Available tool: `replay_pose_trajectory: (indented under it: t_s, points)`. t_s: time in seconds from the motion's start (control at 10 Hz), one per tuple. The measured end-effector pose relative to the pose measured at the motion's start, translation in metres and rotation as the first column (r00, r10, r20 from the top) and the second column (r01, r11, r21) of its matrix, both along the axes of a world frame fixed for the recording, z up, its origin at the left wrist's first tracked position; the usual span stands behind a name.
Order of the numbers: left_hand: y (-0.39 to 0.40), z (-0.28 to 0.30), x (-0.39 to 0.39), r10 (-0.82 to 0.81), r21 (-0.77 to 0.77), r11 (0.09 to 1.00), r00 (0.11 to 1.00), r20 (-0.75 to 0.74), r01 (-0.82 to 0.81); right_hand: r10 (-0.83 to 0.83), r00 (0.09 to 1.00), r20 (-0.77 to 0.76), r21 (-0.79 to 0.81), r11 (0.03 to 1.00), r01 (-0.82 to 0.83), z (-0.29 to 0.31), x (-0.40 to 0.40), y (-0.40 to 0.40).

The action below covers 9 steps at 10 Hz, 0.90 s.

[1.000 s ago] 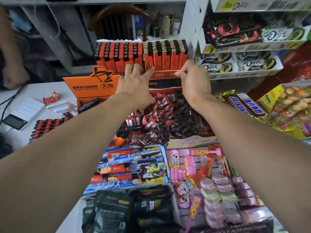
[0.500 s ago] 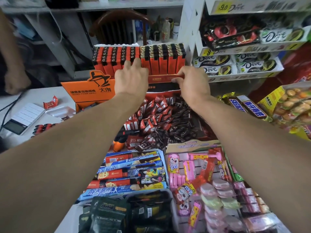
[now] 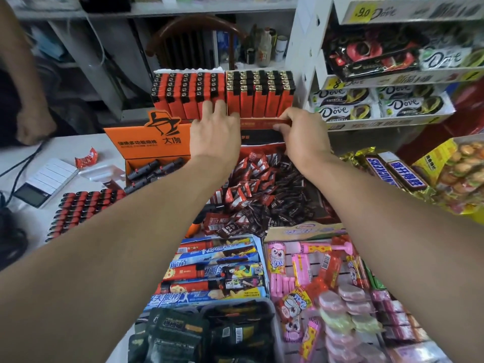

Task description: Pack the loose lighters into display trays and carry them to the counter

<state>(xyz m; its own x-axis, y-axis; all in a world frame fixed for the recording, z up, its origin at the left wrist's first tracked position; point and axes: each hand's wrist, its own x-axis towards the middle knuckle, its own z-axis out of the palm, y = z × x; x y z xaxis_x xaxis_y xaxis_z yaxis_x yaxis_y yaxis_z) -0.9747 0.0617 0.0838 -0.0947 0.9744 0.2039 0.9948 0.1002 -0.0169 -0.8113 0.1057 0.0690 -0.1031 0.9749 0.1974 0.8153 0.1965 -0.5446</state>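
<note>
I have both hands on the right-hand display tray (image 3: 259, 123), which is full of upright orange lighters (image 3: 259, 96) and stands beside a second full tray (image 3: 187, 96), above the bin of wrapped sweets (image 3: 262, 189). My right hand (image 3: 305, 134) pinches the tray's red front lip; my left hand (image 3: 216, 134) lies with fingers straight against the seam between the two trays. To seat it well I would keep it level, push squarely, and watch the neighbour (it could tip). More lighters (image 3: 83, 210) lie loose in rows on the white surface (image 3: 65, 148).
</note>
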Motion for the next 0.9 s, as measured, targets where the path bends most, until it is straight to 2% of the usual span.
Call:
replay_pose_trajectory:
  t_s: [0.3,0.6,0.9]
  points:
    - [-0.014,-0.012,0.005,-0.019,-0.099,0.995,0.990,0.141,0.033,-0.015,0.977,0.212,-0.037,0.999,0.024,0.002,-0.004,0.010]
    - [-0.020,-0.014,0.007,-0.007,-0.173,0.984,0.989,0.145,0.032,-0.010,0.963,0.269,-0.077,0.997,0.031,0.008,-0.003,0.008]
    - [-0.028,-0.002,0.013,0.037,-0.310,0.949,0.956,0.291,0.058,0.005,0.997,0.076,-0.149,0.989,0.006,0.021,0.012,-0.029]
